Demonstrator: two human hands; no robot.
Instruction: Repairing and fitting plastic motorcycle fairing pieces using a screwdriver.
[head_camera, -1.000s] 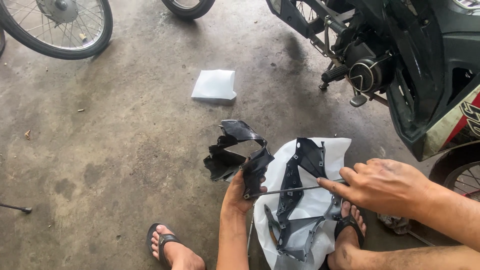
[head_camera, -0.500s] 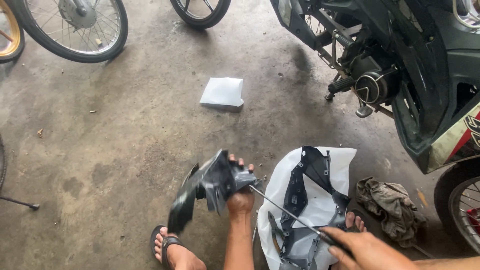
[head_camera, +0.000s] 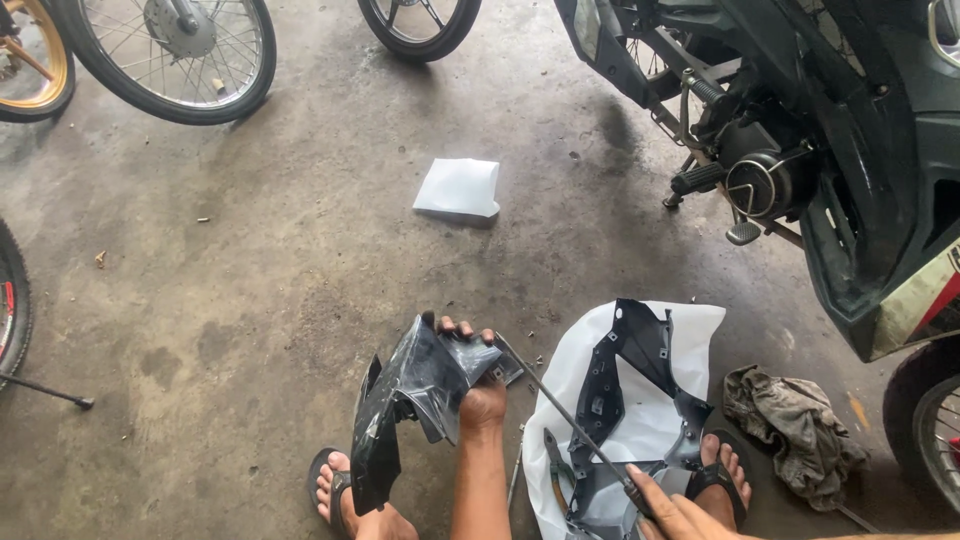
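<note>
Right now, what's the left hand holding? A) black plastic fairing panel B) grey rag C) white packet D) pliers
A: the left hand grips the black plastic fairing panel lifted off the concrete, while the grey rag and white packet lie untouched on the floor, and the right hand holds a long screwdriver.

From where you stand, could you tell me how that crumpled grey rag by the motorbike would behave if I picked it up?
The rag would probably go limp and drape, since it lies in soft folds on the concrete floor. It looks light for its size, with thin, bunched cloth. It seems unlikely to roll or break, though it looks stained and may feel greasy.
</note>
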